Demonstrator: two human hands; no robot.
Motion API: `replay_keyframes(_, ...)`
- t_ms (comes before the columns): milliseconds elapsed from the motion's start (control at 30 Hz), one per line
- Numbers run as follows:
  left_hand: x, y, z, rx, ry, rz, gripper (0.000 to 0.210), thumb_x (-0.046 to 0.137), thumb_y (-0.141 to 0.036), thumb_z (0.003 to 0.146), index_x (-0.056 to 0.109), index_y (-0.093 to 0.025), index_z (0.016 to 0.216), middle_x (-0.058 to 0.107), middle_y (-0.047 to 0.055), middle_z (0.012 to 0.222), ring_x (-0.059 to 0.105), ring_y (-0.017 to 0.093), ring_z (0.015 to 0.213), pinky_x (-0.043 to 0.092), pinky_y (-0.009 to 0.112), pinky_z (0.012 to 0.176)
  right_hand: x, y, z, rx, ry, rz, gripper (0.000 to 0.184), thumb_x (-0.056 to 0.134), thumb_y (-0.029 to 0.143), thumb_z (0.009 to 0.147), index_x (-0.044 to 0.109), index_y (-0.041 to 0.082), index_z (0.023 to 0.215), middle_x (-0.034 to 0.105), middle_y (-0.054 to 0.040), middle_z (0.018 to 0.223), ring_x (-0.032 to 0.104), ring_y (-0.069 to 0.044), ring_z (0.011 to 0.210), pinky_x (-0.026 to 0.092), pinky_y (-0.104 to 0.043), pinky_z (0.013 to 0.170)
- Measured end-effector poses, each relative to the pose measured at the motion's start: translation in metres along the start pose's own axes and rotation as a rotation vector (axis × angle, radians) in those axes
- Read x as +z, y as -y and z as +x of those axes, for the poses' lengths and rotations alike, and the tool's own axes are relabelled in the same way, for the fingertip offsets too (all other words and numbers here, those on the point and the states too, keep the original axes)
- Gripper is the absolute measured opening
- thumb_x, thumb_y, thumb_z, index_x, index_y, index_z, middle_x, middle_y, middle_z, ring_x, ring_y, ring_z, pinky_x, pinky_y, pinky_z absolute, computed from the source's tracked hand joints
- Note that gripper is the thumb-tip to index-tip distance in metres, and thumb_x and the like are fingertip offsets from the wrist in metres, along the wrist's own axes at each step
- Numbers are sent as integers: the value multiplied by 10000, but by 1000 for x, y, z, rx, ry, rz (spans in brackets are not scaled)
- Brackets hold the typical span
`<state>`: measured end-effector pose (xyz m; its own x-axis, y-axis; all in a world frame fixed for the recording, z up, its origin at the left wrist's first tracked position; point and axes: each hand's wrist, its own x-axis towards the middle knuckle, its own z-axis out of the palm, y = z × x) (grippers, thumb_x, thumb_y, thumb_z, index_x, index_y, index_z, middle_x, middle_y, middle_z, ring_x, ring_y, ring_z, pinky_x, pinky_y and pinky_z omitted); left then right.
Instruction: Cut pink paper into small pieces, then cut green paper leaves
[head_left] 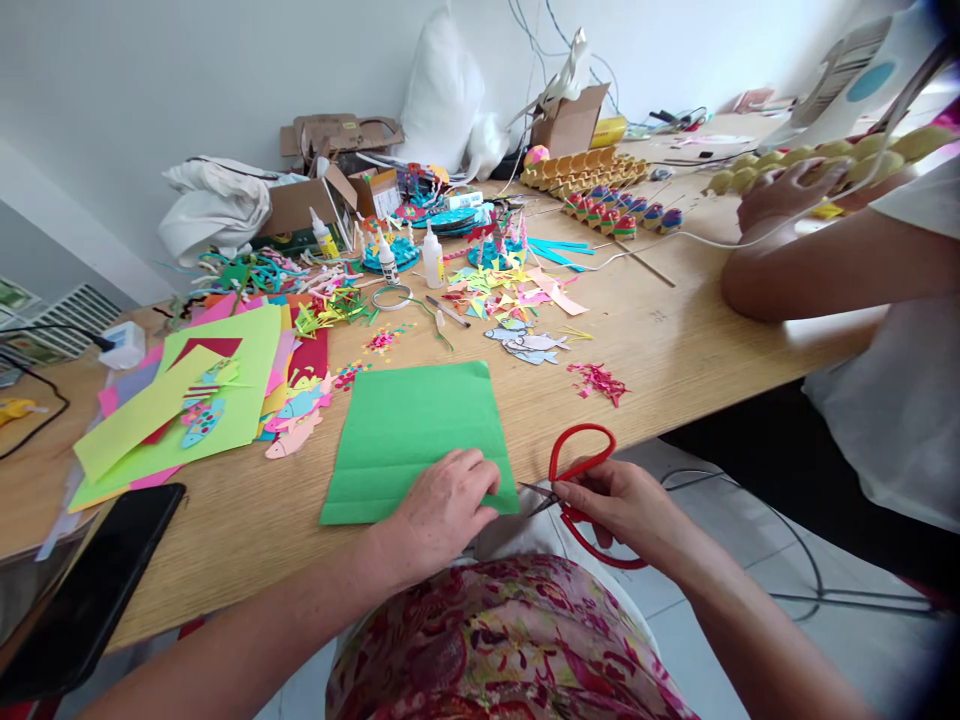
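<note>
A green sheet of paper with faint horizontal creases lies at the table's front edge. My left hand is on its lower right part, fingers curled over the front edge and closed on the paper; the thumb's underside is hidden. Just right of the sheet, my right hand grips a pair of red-handled scissors. Their blades are parted and point left at the paper's lower right corner. A small heap of dark pink paper shreds lies beyond the scissors, with paper fish cutouts farther back.
Coloured paper sheets and a black phone are at left. Glue bottles, paper scraps and painted egg-carton pieces stand farther back. Another person's hand rests at the far right by yellowish egg cartons.
</note>
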<state>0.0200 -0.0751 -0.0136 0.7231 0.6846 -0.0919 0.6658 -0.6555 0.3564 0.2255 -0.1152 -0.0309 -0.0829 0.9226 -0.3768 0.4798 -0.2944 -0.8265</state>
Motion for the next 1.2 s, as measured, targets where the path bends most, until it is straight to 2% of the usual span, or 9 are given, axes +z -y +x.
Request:
replay_keyframes(433, -5, 2, 6, 7, 2, -67, 84, 538, -203, 780, 519, -174, 703, 527, -18, 721, 466, 127, 727, 334, 231, 639, 11, -8, 0, -30, 83, 6, 328, 484, 439, 757, 535, 152, 605, 462, 44, 498, 427, -61, 374, 358, -173, 351)
replay_keyframes(633, -6, 3, 13, -21, -21, -75, 92, 526, -195, 781, 527, -175, 691, 520, -21, 700, 464, 122, 702, 335, 226, 618, 8, 3, 1, 0, 91, -40, 350, 466, 441, 762, 502, 160, 557, 508, 29, 494, 466, -65, 359, 329, -172, 361)
replay_keyframes(800, -7, 6, 17, -32, -39, -56, 78, 518, -198, 783, 539, -177, 711, 538, -15, 727, 476, 130, 732, 349, 234, 642, 5, 7, 0, -93, 41, -146, 282, 476, 372, 760, 547, 170, 577, 485, 46, 477, 457, -76, 424, 316, -177, 417)
replay_keyframes(933, -3, 9, 23, -28, -72, -38, 74, 512, -212, 788, 548, -181, 731, 543, -11, 728, 481, 136, 742, 363, 241, 664, 5, 5, 0, -189, -36, -271, 190, 497, 312, 748, 623, 189, 674, 567, 45, 557, 493, -99, 540, 331, -188, 500)
replay_keyframes(1033, -1, 11, 26, -23, -88, -23, 75, 498, -221, 796, 555, -180, 768, 551, -1, 759, 489, 141, 765, 386, 250, 699, 6, 6, -1, -220, -64, -330, 192, 482, 295, 758, 618, 192, 671, 582, 44, 557, 497, -101, 531, 324, -189, 494)
replay_keyframes(1133, -1, 14, 23, 45, -106, -14, 128, 457, -191, 818, 564, -187, 889, 563, 17, 866, 499, 143, 842, 404, 257, 770, 8, 9, -4, -247, -88, -355, 189, 465, 285, 774, 618, 198, 706, 606, 33, 590, 520, -107, 541, 340, -193, 505)
replay_keyframes(1200, -2, 17, 18, 153, -108, 9, 223, 410, -153, 836, 562, -211, 988, 561, 30, 965, 493, 144, 924, 396, 268, 836, 9, 9, -6, -256, -112, -375, 189, 453, 275, 783, 615, 200, 722, 611, 25, 596, 525, -111, 539, 345, -198, 507)
